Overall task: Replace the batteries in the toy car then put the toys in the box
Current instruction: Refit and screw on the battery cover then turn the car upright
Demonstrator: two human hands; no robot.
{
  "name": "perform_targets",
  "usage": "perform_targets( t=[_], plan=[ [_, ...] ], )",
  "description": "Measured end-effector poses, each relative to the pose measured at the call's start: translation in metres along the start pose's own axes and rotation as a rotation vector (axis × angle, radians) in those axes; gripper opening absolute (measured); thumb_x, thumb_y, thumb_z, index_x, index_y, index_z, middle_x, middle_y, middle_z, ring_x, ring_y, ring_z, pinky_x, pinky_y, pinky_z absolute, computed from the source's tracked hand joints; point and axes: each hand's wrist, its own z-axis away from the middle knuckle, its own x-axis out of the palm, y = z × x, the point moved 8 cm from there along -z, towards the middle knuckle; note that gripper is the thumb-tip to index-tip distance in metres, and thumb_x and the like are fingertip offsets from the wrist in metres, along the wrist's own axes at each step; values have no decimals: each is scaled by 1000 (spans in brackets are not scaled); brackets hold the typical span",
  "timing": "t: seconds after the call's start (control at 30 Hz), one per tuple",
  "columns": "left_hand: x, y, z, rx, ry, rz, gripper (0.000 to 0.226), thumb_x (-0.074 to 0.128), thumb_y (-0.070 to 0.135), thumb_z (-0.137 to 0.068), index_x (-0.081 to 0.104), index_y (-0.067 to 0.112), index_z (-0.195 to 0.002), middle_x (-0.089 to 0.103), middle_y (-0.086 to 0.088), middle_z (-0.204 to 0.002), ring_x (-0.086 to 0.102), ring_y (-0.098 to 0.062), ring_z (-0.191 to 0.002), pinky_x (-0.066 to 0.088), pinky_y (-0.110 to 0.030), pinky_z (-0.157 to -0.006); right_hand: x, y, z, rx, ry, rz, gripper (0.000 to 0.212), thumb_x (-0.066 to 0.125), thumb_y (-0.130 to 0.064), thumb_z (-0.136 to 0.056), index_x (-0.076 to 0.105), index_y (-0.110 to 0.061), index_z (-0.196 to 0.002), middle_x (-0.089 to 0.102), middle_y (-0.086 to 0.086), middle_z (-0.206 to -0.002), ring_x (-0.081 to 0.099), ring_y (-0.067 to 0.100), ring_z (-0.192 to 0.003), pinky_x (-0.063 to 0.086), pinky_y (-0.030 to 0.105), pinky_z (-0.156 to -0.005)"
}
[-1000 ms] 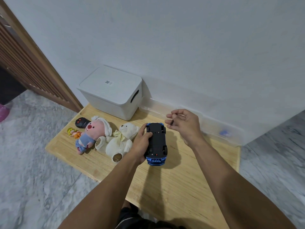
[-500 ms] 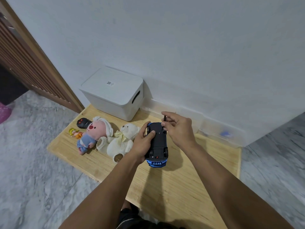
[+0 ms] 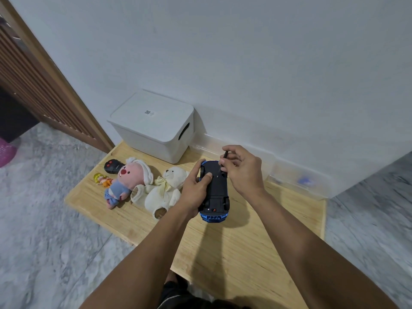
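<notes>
**Toy car held belly-up while a thin tool met its underside**

The blue toy car lay upside down near the middle of the wooden surface, its black underside facing up and its blue bumper pointing toward the near edge. The left hand grasped the car along its left flank, the thumb pressed flat on the black chassis. The right hand hovered over the far end of the car, its fingers pinched round a thin dark screwdriver held nearly upright, tip down on the chassis close to the far wheels.

Toward the left edge of the surface lay the other toys in a row: a white teddy bear just beside the left hand, a pink plush doll touching the bear, a small yellow-haired figurine at the plush's far side, and a black remote control behind the plush's head. At the far left corner stood the white storage box, its lid on and a slot handle in its side. A clear plastic container sat along the far edge against the wall, something blue inside it, too blurred to identify.
</notes>
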Motion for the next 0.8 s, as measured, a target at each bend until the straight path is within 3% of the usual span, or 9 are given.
perform_targets(
  t=[0.43,0.6,0.8],
  plan=[
    [-1,-1,-3,5,-9,-32,53,56,18,-97,41,43,-142,65,-12,-101,68,-26,-84,60,-42,-70,-3,-1,-3,-15,16,32,26,69,-4,-85,68,-17,-108,68,2,-85,71,15,-70,61,40,-71],
    [4,0,-1,21,-39,-13,56,53,15,-99,37,45,-144,67,2,-114,69,-21,-91,60,-37,-71,2,-10,0,-128,-51,124,29,63,-6,-90,68,-12,-117,71,4,-92,71,18,-78,60,40,-74],
    [2,-1,1,28,-28,-21,51,52,16,-99,44,47,-139,63,-10,-121,69,-26,-90,58,-37,-66,2,-27,1,-268,-84,252,18,65,-10,-89,73,-7,-105,74,3,-86,69,12,-78,58,34,-78]
  ],
)
